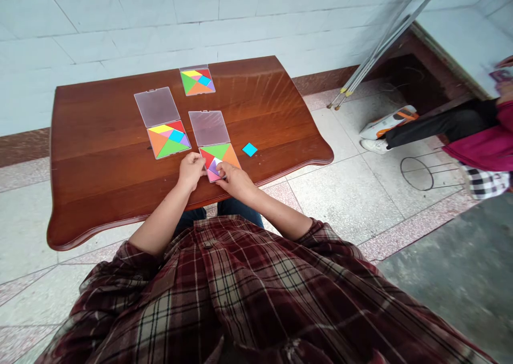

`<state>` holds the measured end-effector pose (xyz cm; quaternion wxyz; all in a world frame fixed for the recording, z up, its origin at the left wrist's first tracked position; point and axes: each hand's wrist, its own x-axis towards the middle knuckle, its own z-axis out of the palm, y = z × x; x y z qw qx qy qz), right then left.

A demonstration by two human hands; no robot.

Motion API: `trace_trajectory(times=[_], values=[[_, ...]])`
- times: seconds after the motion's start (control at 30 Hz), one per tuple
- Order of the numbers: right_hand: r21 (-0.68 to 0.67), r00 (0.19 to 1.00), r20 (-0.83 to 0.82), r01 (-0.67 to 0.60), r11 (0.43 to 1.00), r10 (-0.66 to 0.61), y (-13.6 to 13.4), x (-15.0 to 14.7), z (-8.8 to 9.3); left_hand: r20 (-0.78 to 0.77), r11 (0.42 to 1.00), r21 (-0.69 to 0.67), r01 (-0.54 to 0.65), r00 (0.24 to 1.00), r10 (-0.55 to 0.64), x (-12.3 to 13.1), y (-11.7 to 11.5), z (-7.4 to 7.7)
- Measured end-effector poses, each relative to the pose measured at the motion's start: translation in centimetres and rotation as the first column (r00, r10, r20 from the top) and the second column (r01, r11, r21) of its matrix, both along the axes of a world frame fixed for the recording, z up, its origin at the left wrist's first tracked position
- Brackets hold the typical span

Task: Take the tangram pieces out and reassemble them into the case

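Note:
A tangram case (209, 129) lies unfolded near the table's front edge, its clear lid turned away from me. Its near half holds a green triangle (217, 151), a red piece (206, 157), an orange piece (231, 157) and a purple piece (214, 166). My left hand (192, 170) is closed at the left edge of this case. Over its lower right part is my right hand (237, 183), fingers bent and fingertips at the purple piece; they partly cover the pieces below. A loose blue square (249, 149) lies on the table, right of the case.
Two more open tangram cases with pieces laid in them, one at left (169, 139) and one at the back (197, 82), rest on the brown table (100, 139). Crutches (372, 48) lean against the tiled wall. A person's leg (436, 126) and a wire ring frame (417, 173) are at right.

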<state>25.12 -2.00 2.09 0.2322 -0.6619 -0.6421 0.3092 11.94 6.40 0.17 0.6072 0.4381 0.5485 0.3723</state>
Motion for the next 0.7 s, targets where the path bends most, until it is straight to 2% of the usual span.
trace_trajectory(times=[0.23, 0.7], values=[[-0.023, 0.999, -0.042, 0.019, 1.0, -0.02, 0.14, -0.06, -0.04, -0.002, 1.0, -0.007, -0.013, 1.0, 0.013, 0.07, -0.05, 0.07], [0.017, 0.999, -0.033, 0.016, 1.0, -0.016, 0.27, -0.09, -0.54, -0.012, 1.0, -0.008, -0.012, 1.0, 0.012, 0.08, -0.1, 0.13]])
